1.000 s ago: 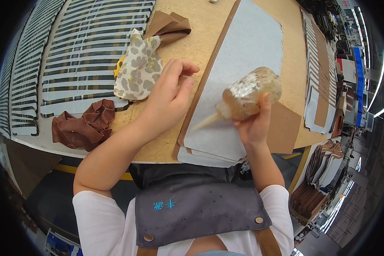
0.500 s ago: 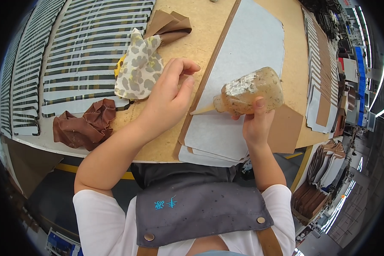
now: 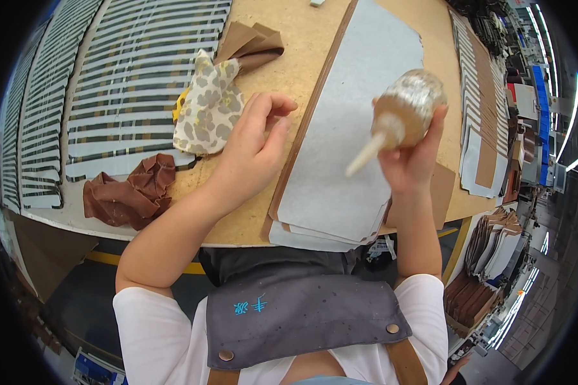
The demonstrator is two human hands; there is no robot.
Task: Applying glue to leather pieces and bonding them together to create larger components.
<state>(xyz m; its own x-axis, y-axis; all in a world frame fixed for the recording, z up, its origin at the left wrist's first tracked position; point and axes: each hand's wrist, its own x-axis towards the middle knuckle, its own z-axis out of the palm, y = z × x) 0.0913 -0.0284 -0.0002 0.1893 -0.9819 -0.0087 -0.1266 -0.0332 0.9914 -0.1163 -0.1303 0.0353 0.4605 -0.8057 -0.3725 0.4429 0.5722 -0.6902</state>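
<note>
My right hand [image 3: 410, 163] is wrapped round a stained, pale brown squeeze bottle [image 3: 412, 102] with a long tapered nozzle. The bottle is raised above the stack of white-faced brown sheets [image 3: 340, 141], its nozzle tilted down and toward the left. My left hand [image 3: 263, 131] is loosely curled near the left edge of that stack. Its thumb stands apart from the bent fingers, and nothing shows in it. Just left of this hand lies a leopard-print cloth [image 3: 207, 109] in white and grey, beside a folded brown piece [image 3: 253, 46].
A crumpled reddish-brown cloth [image 3: 131, 196] lies by the table's front edge, left of my forearm. Rows of striped strips [image 3: 144, 83] cover the left of the table. More striped pieces [image 3: 478, 128] lie at the right. Brown and white pieces [image 3: 491, 250] are piled lower right.
My right hand has lifted the bottle up and to the right. Its nozzle has left the stack's left edge and swung downward. My left hand has hardly moved.
</note>
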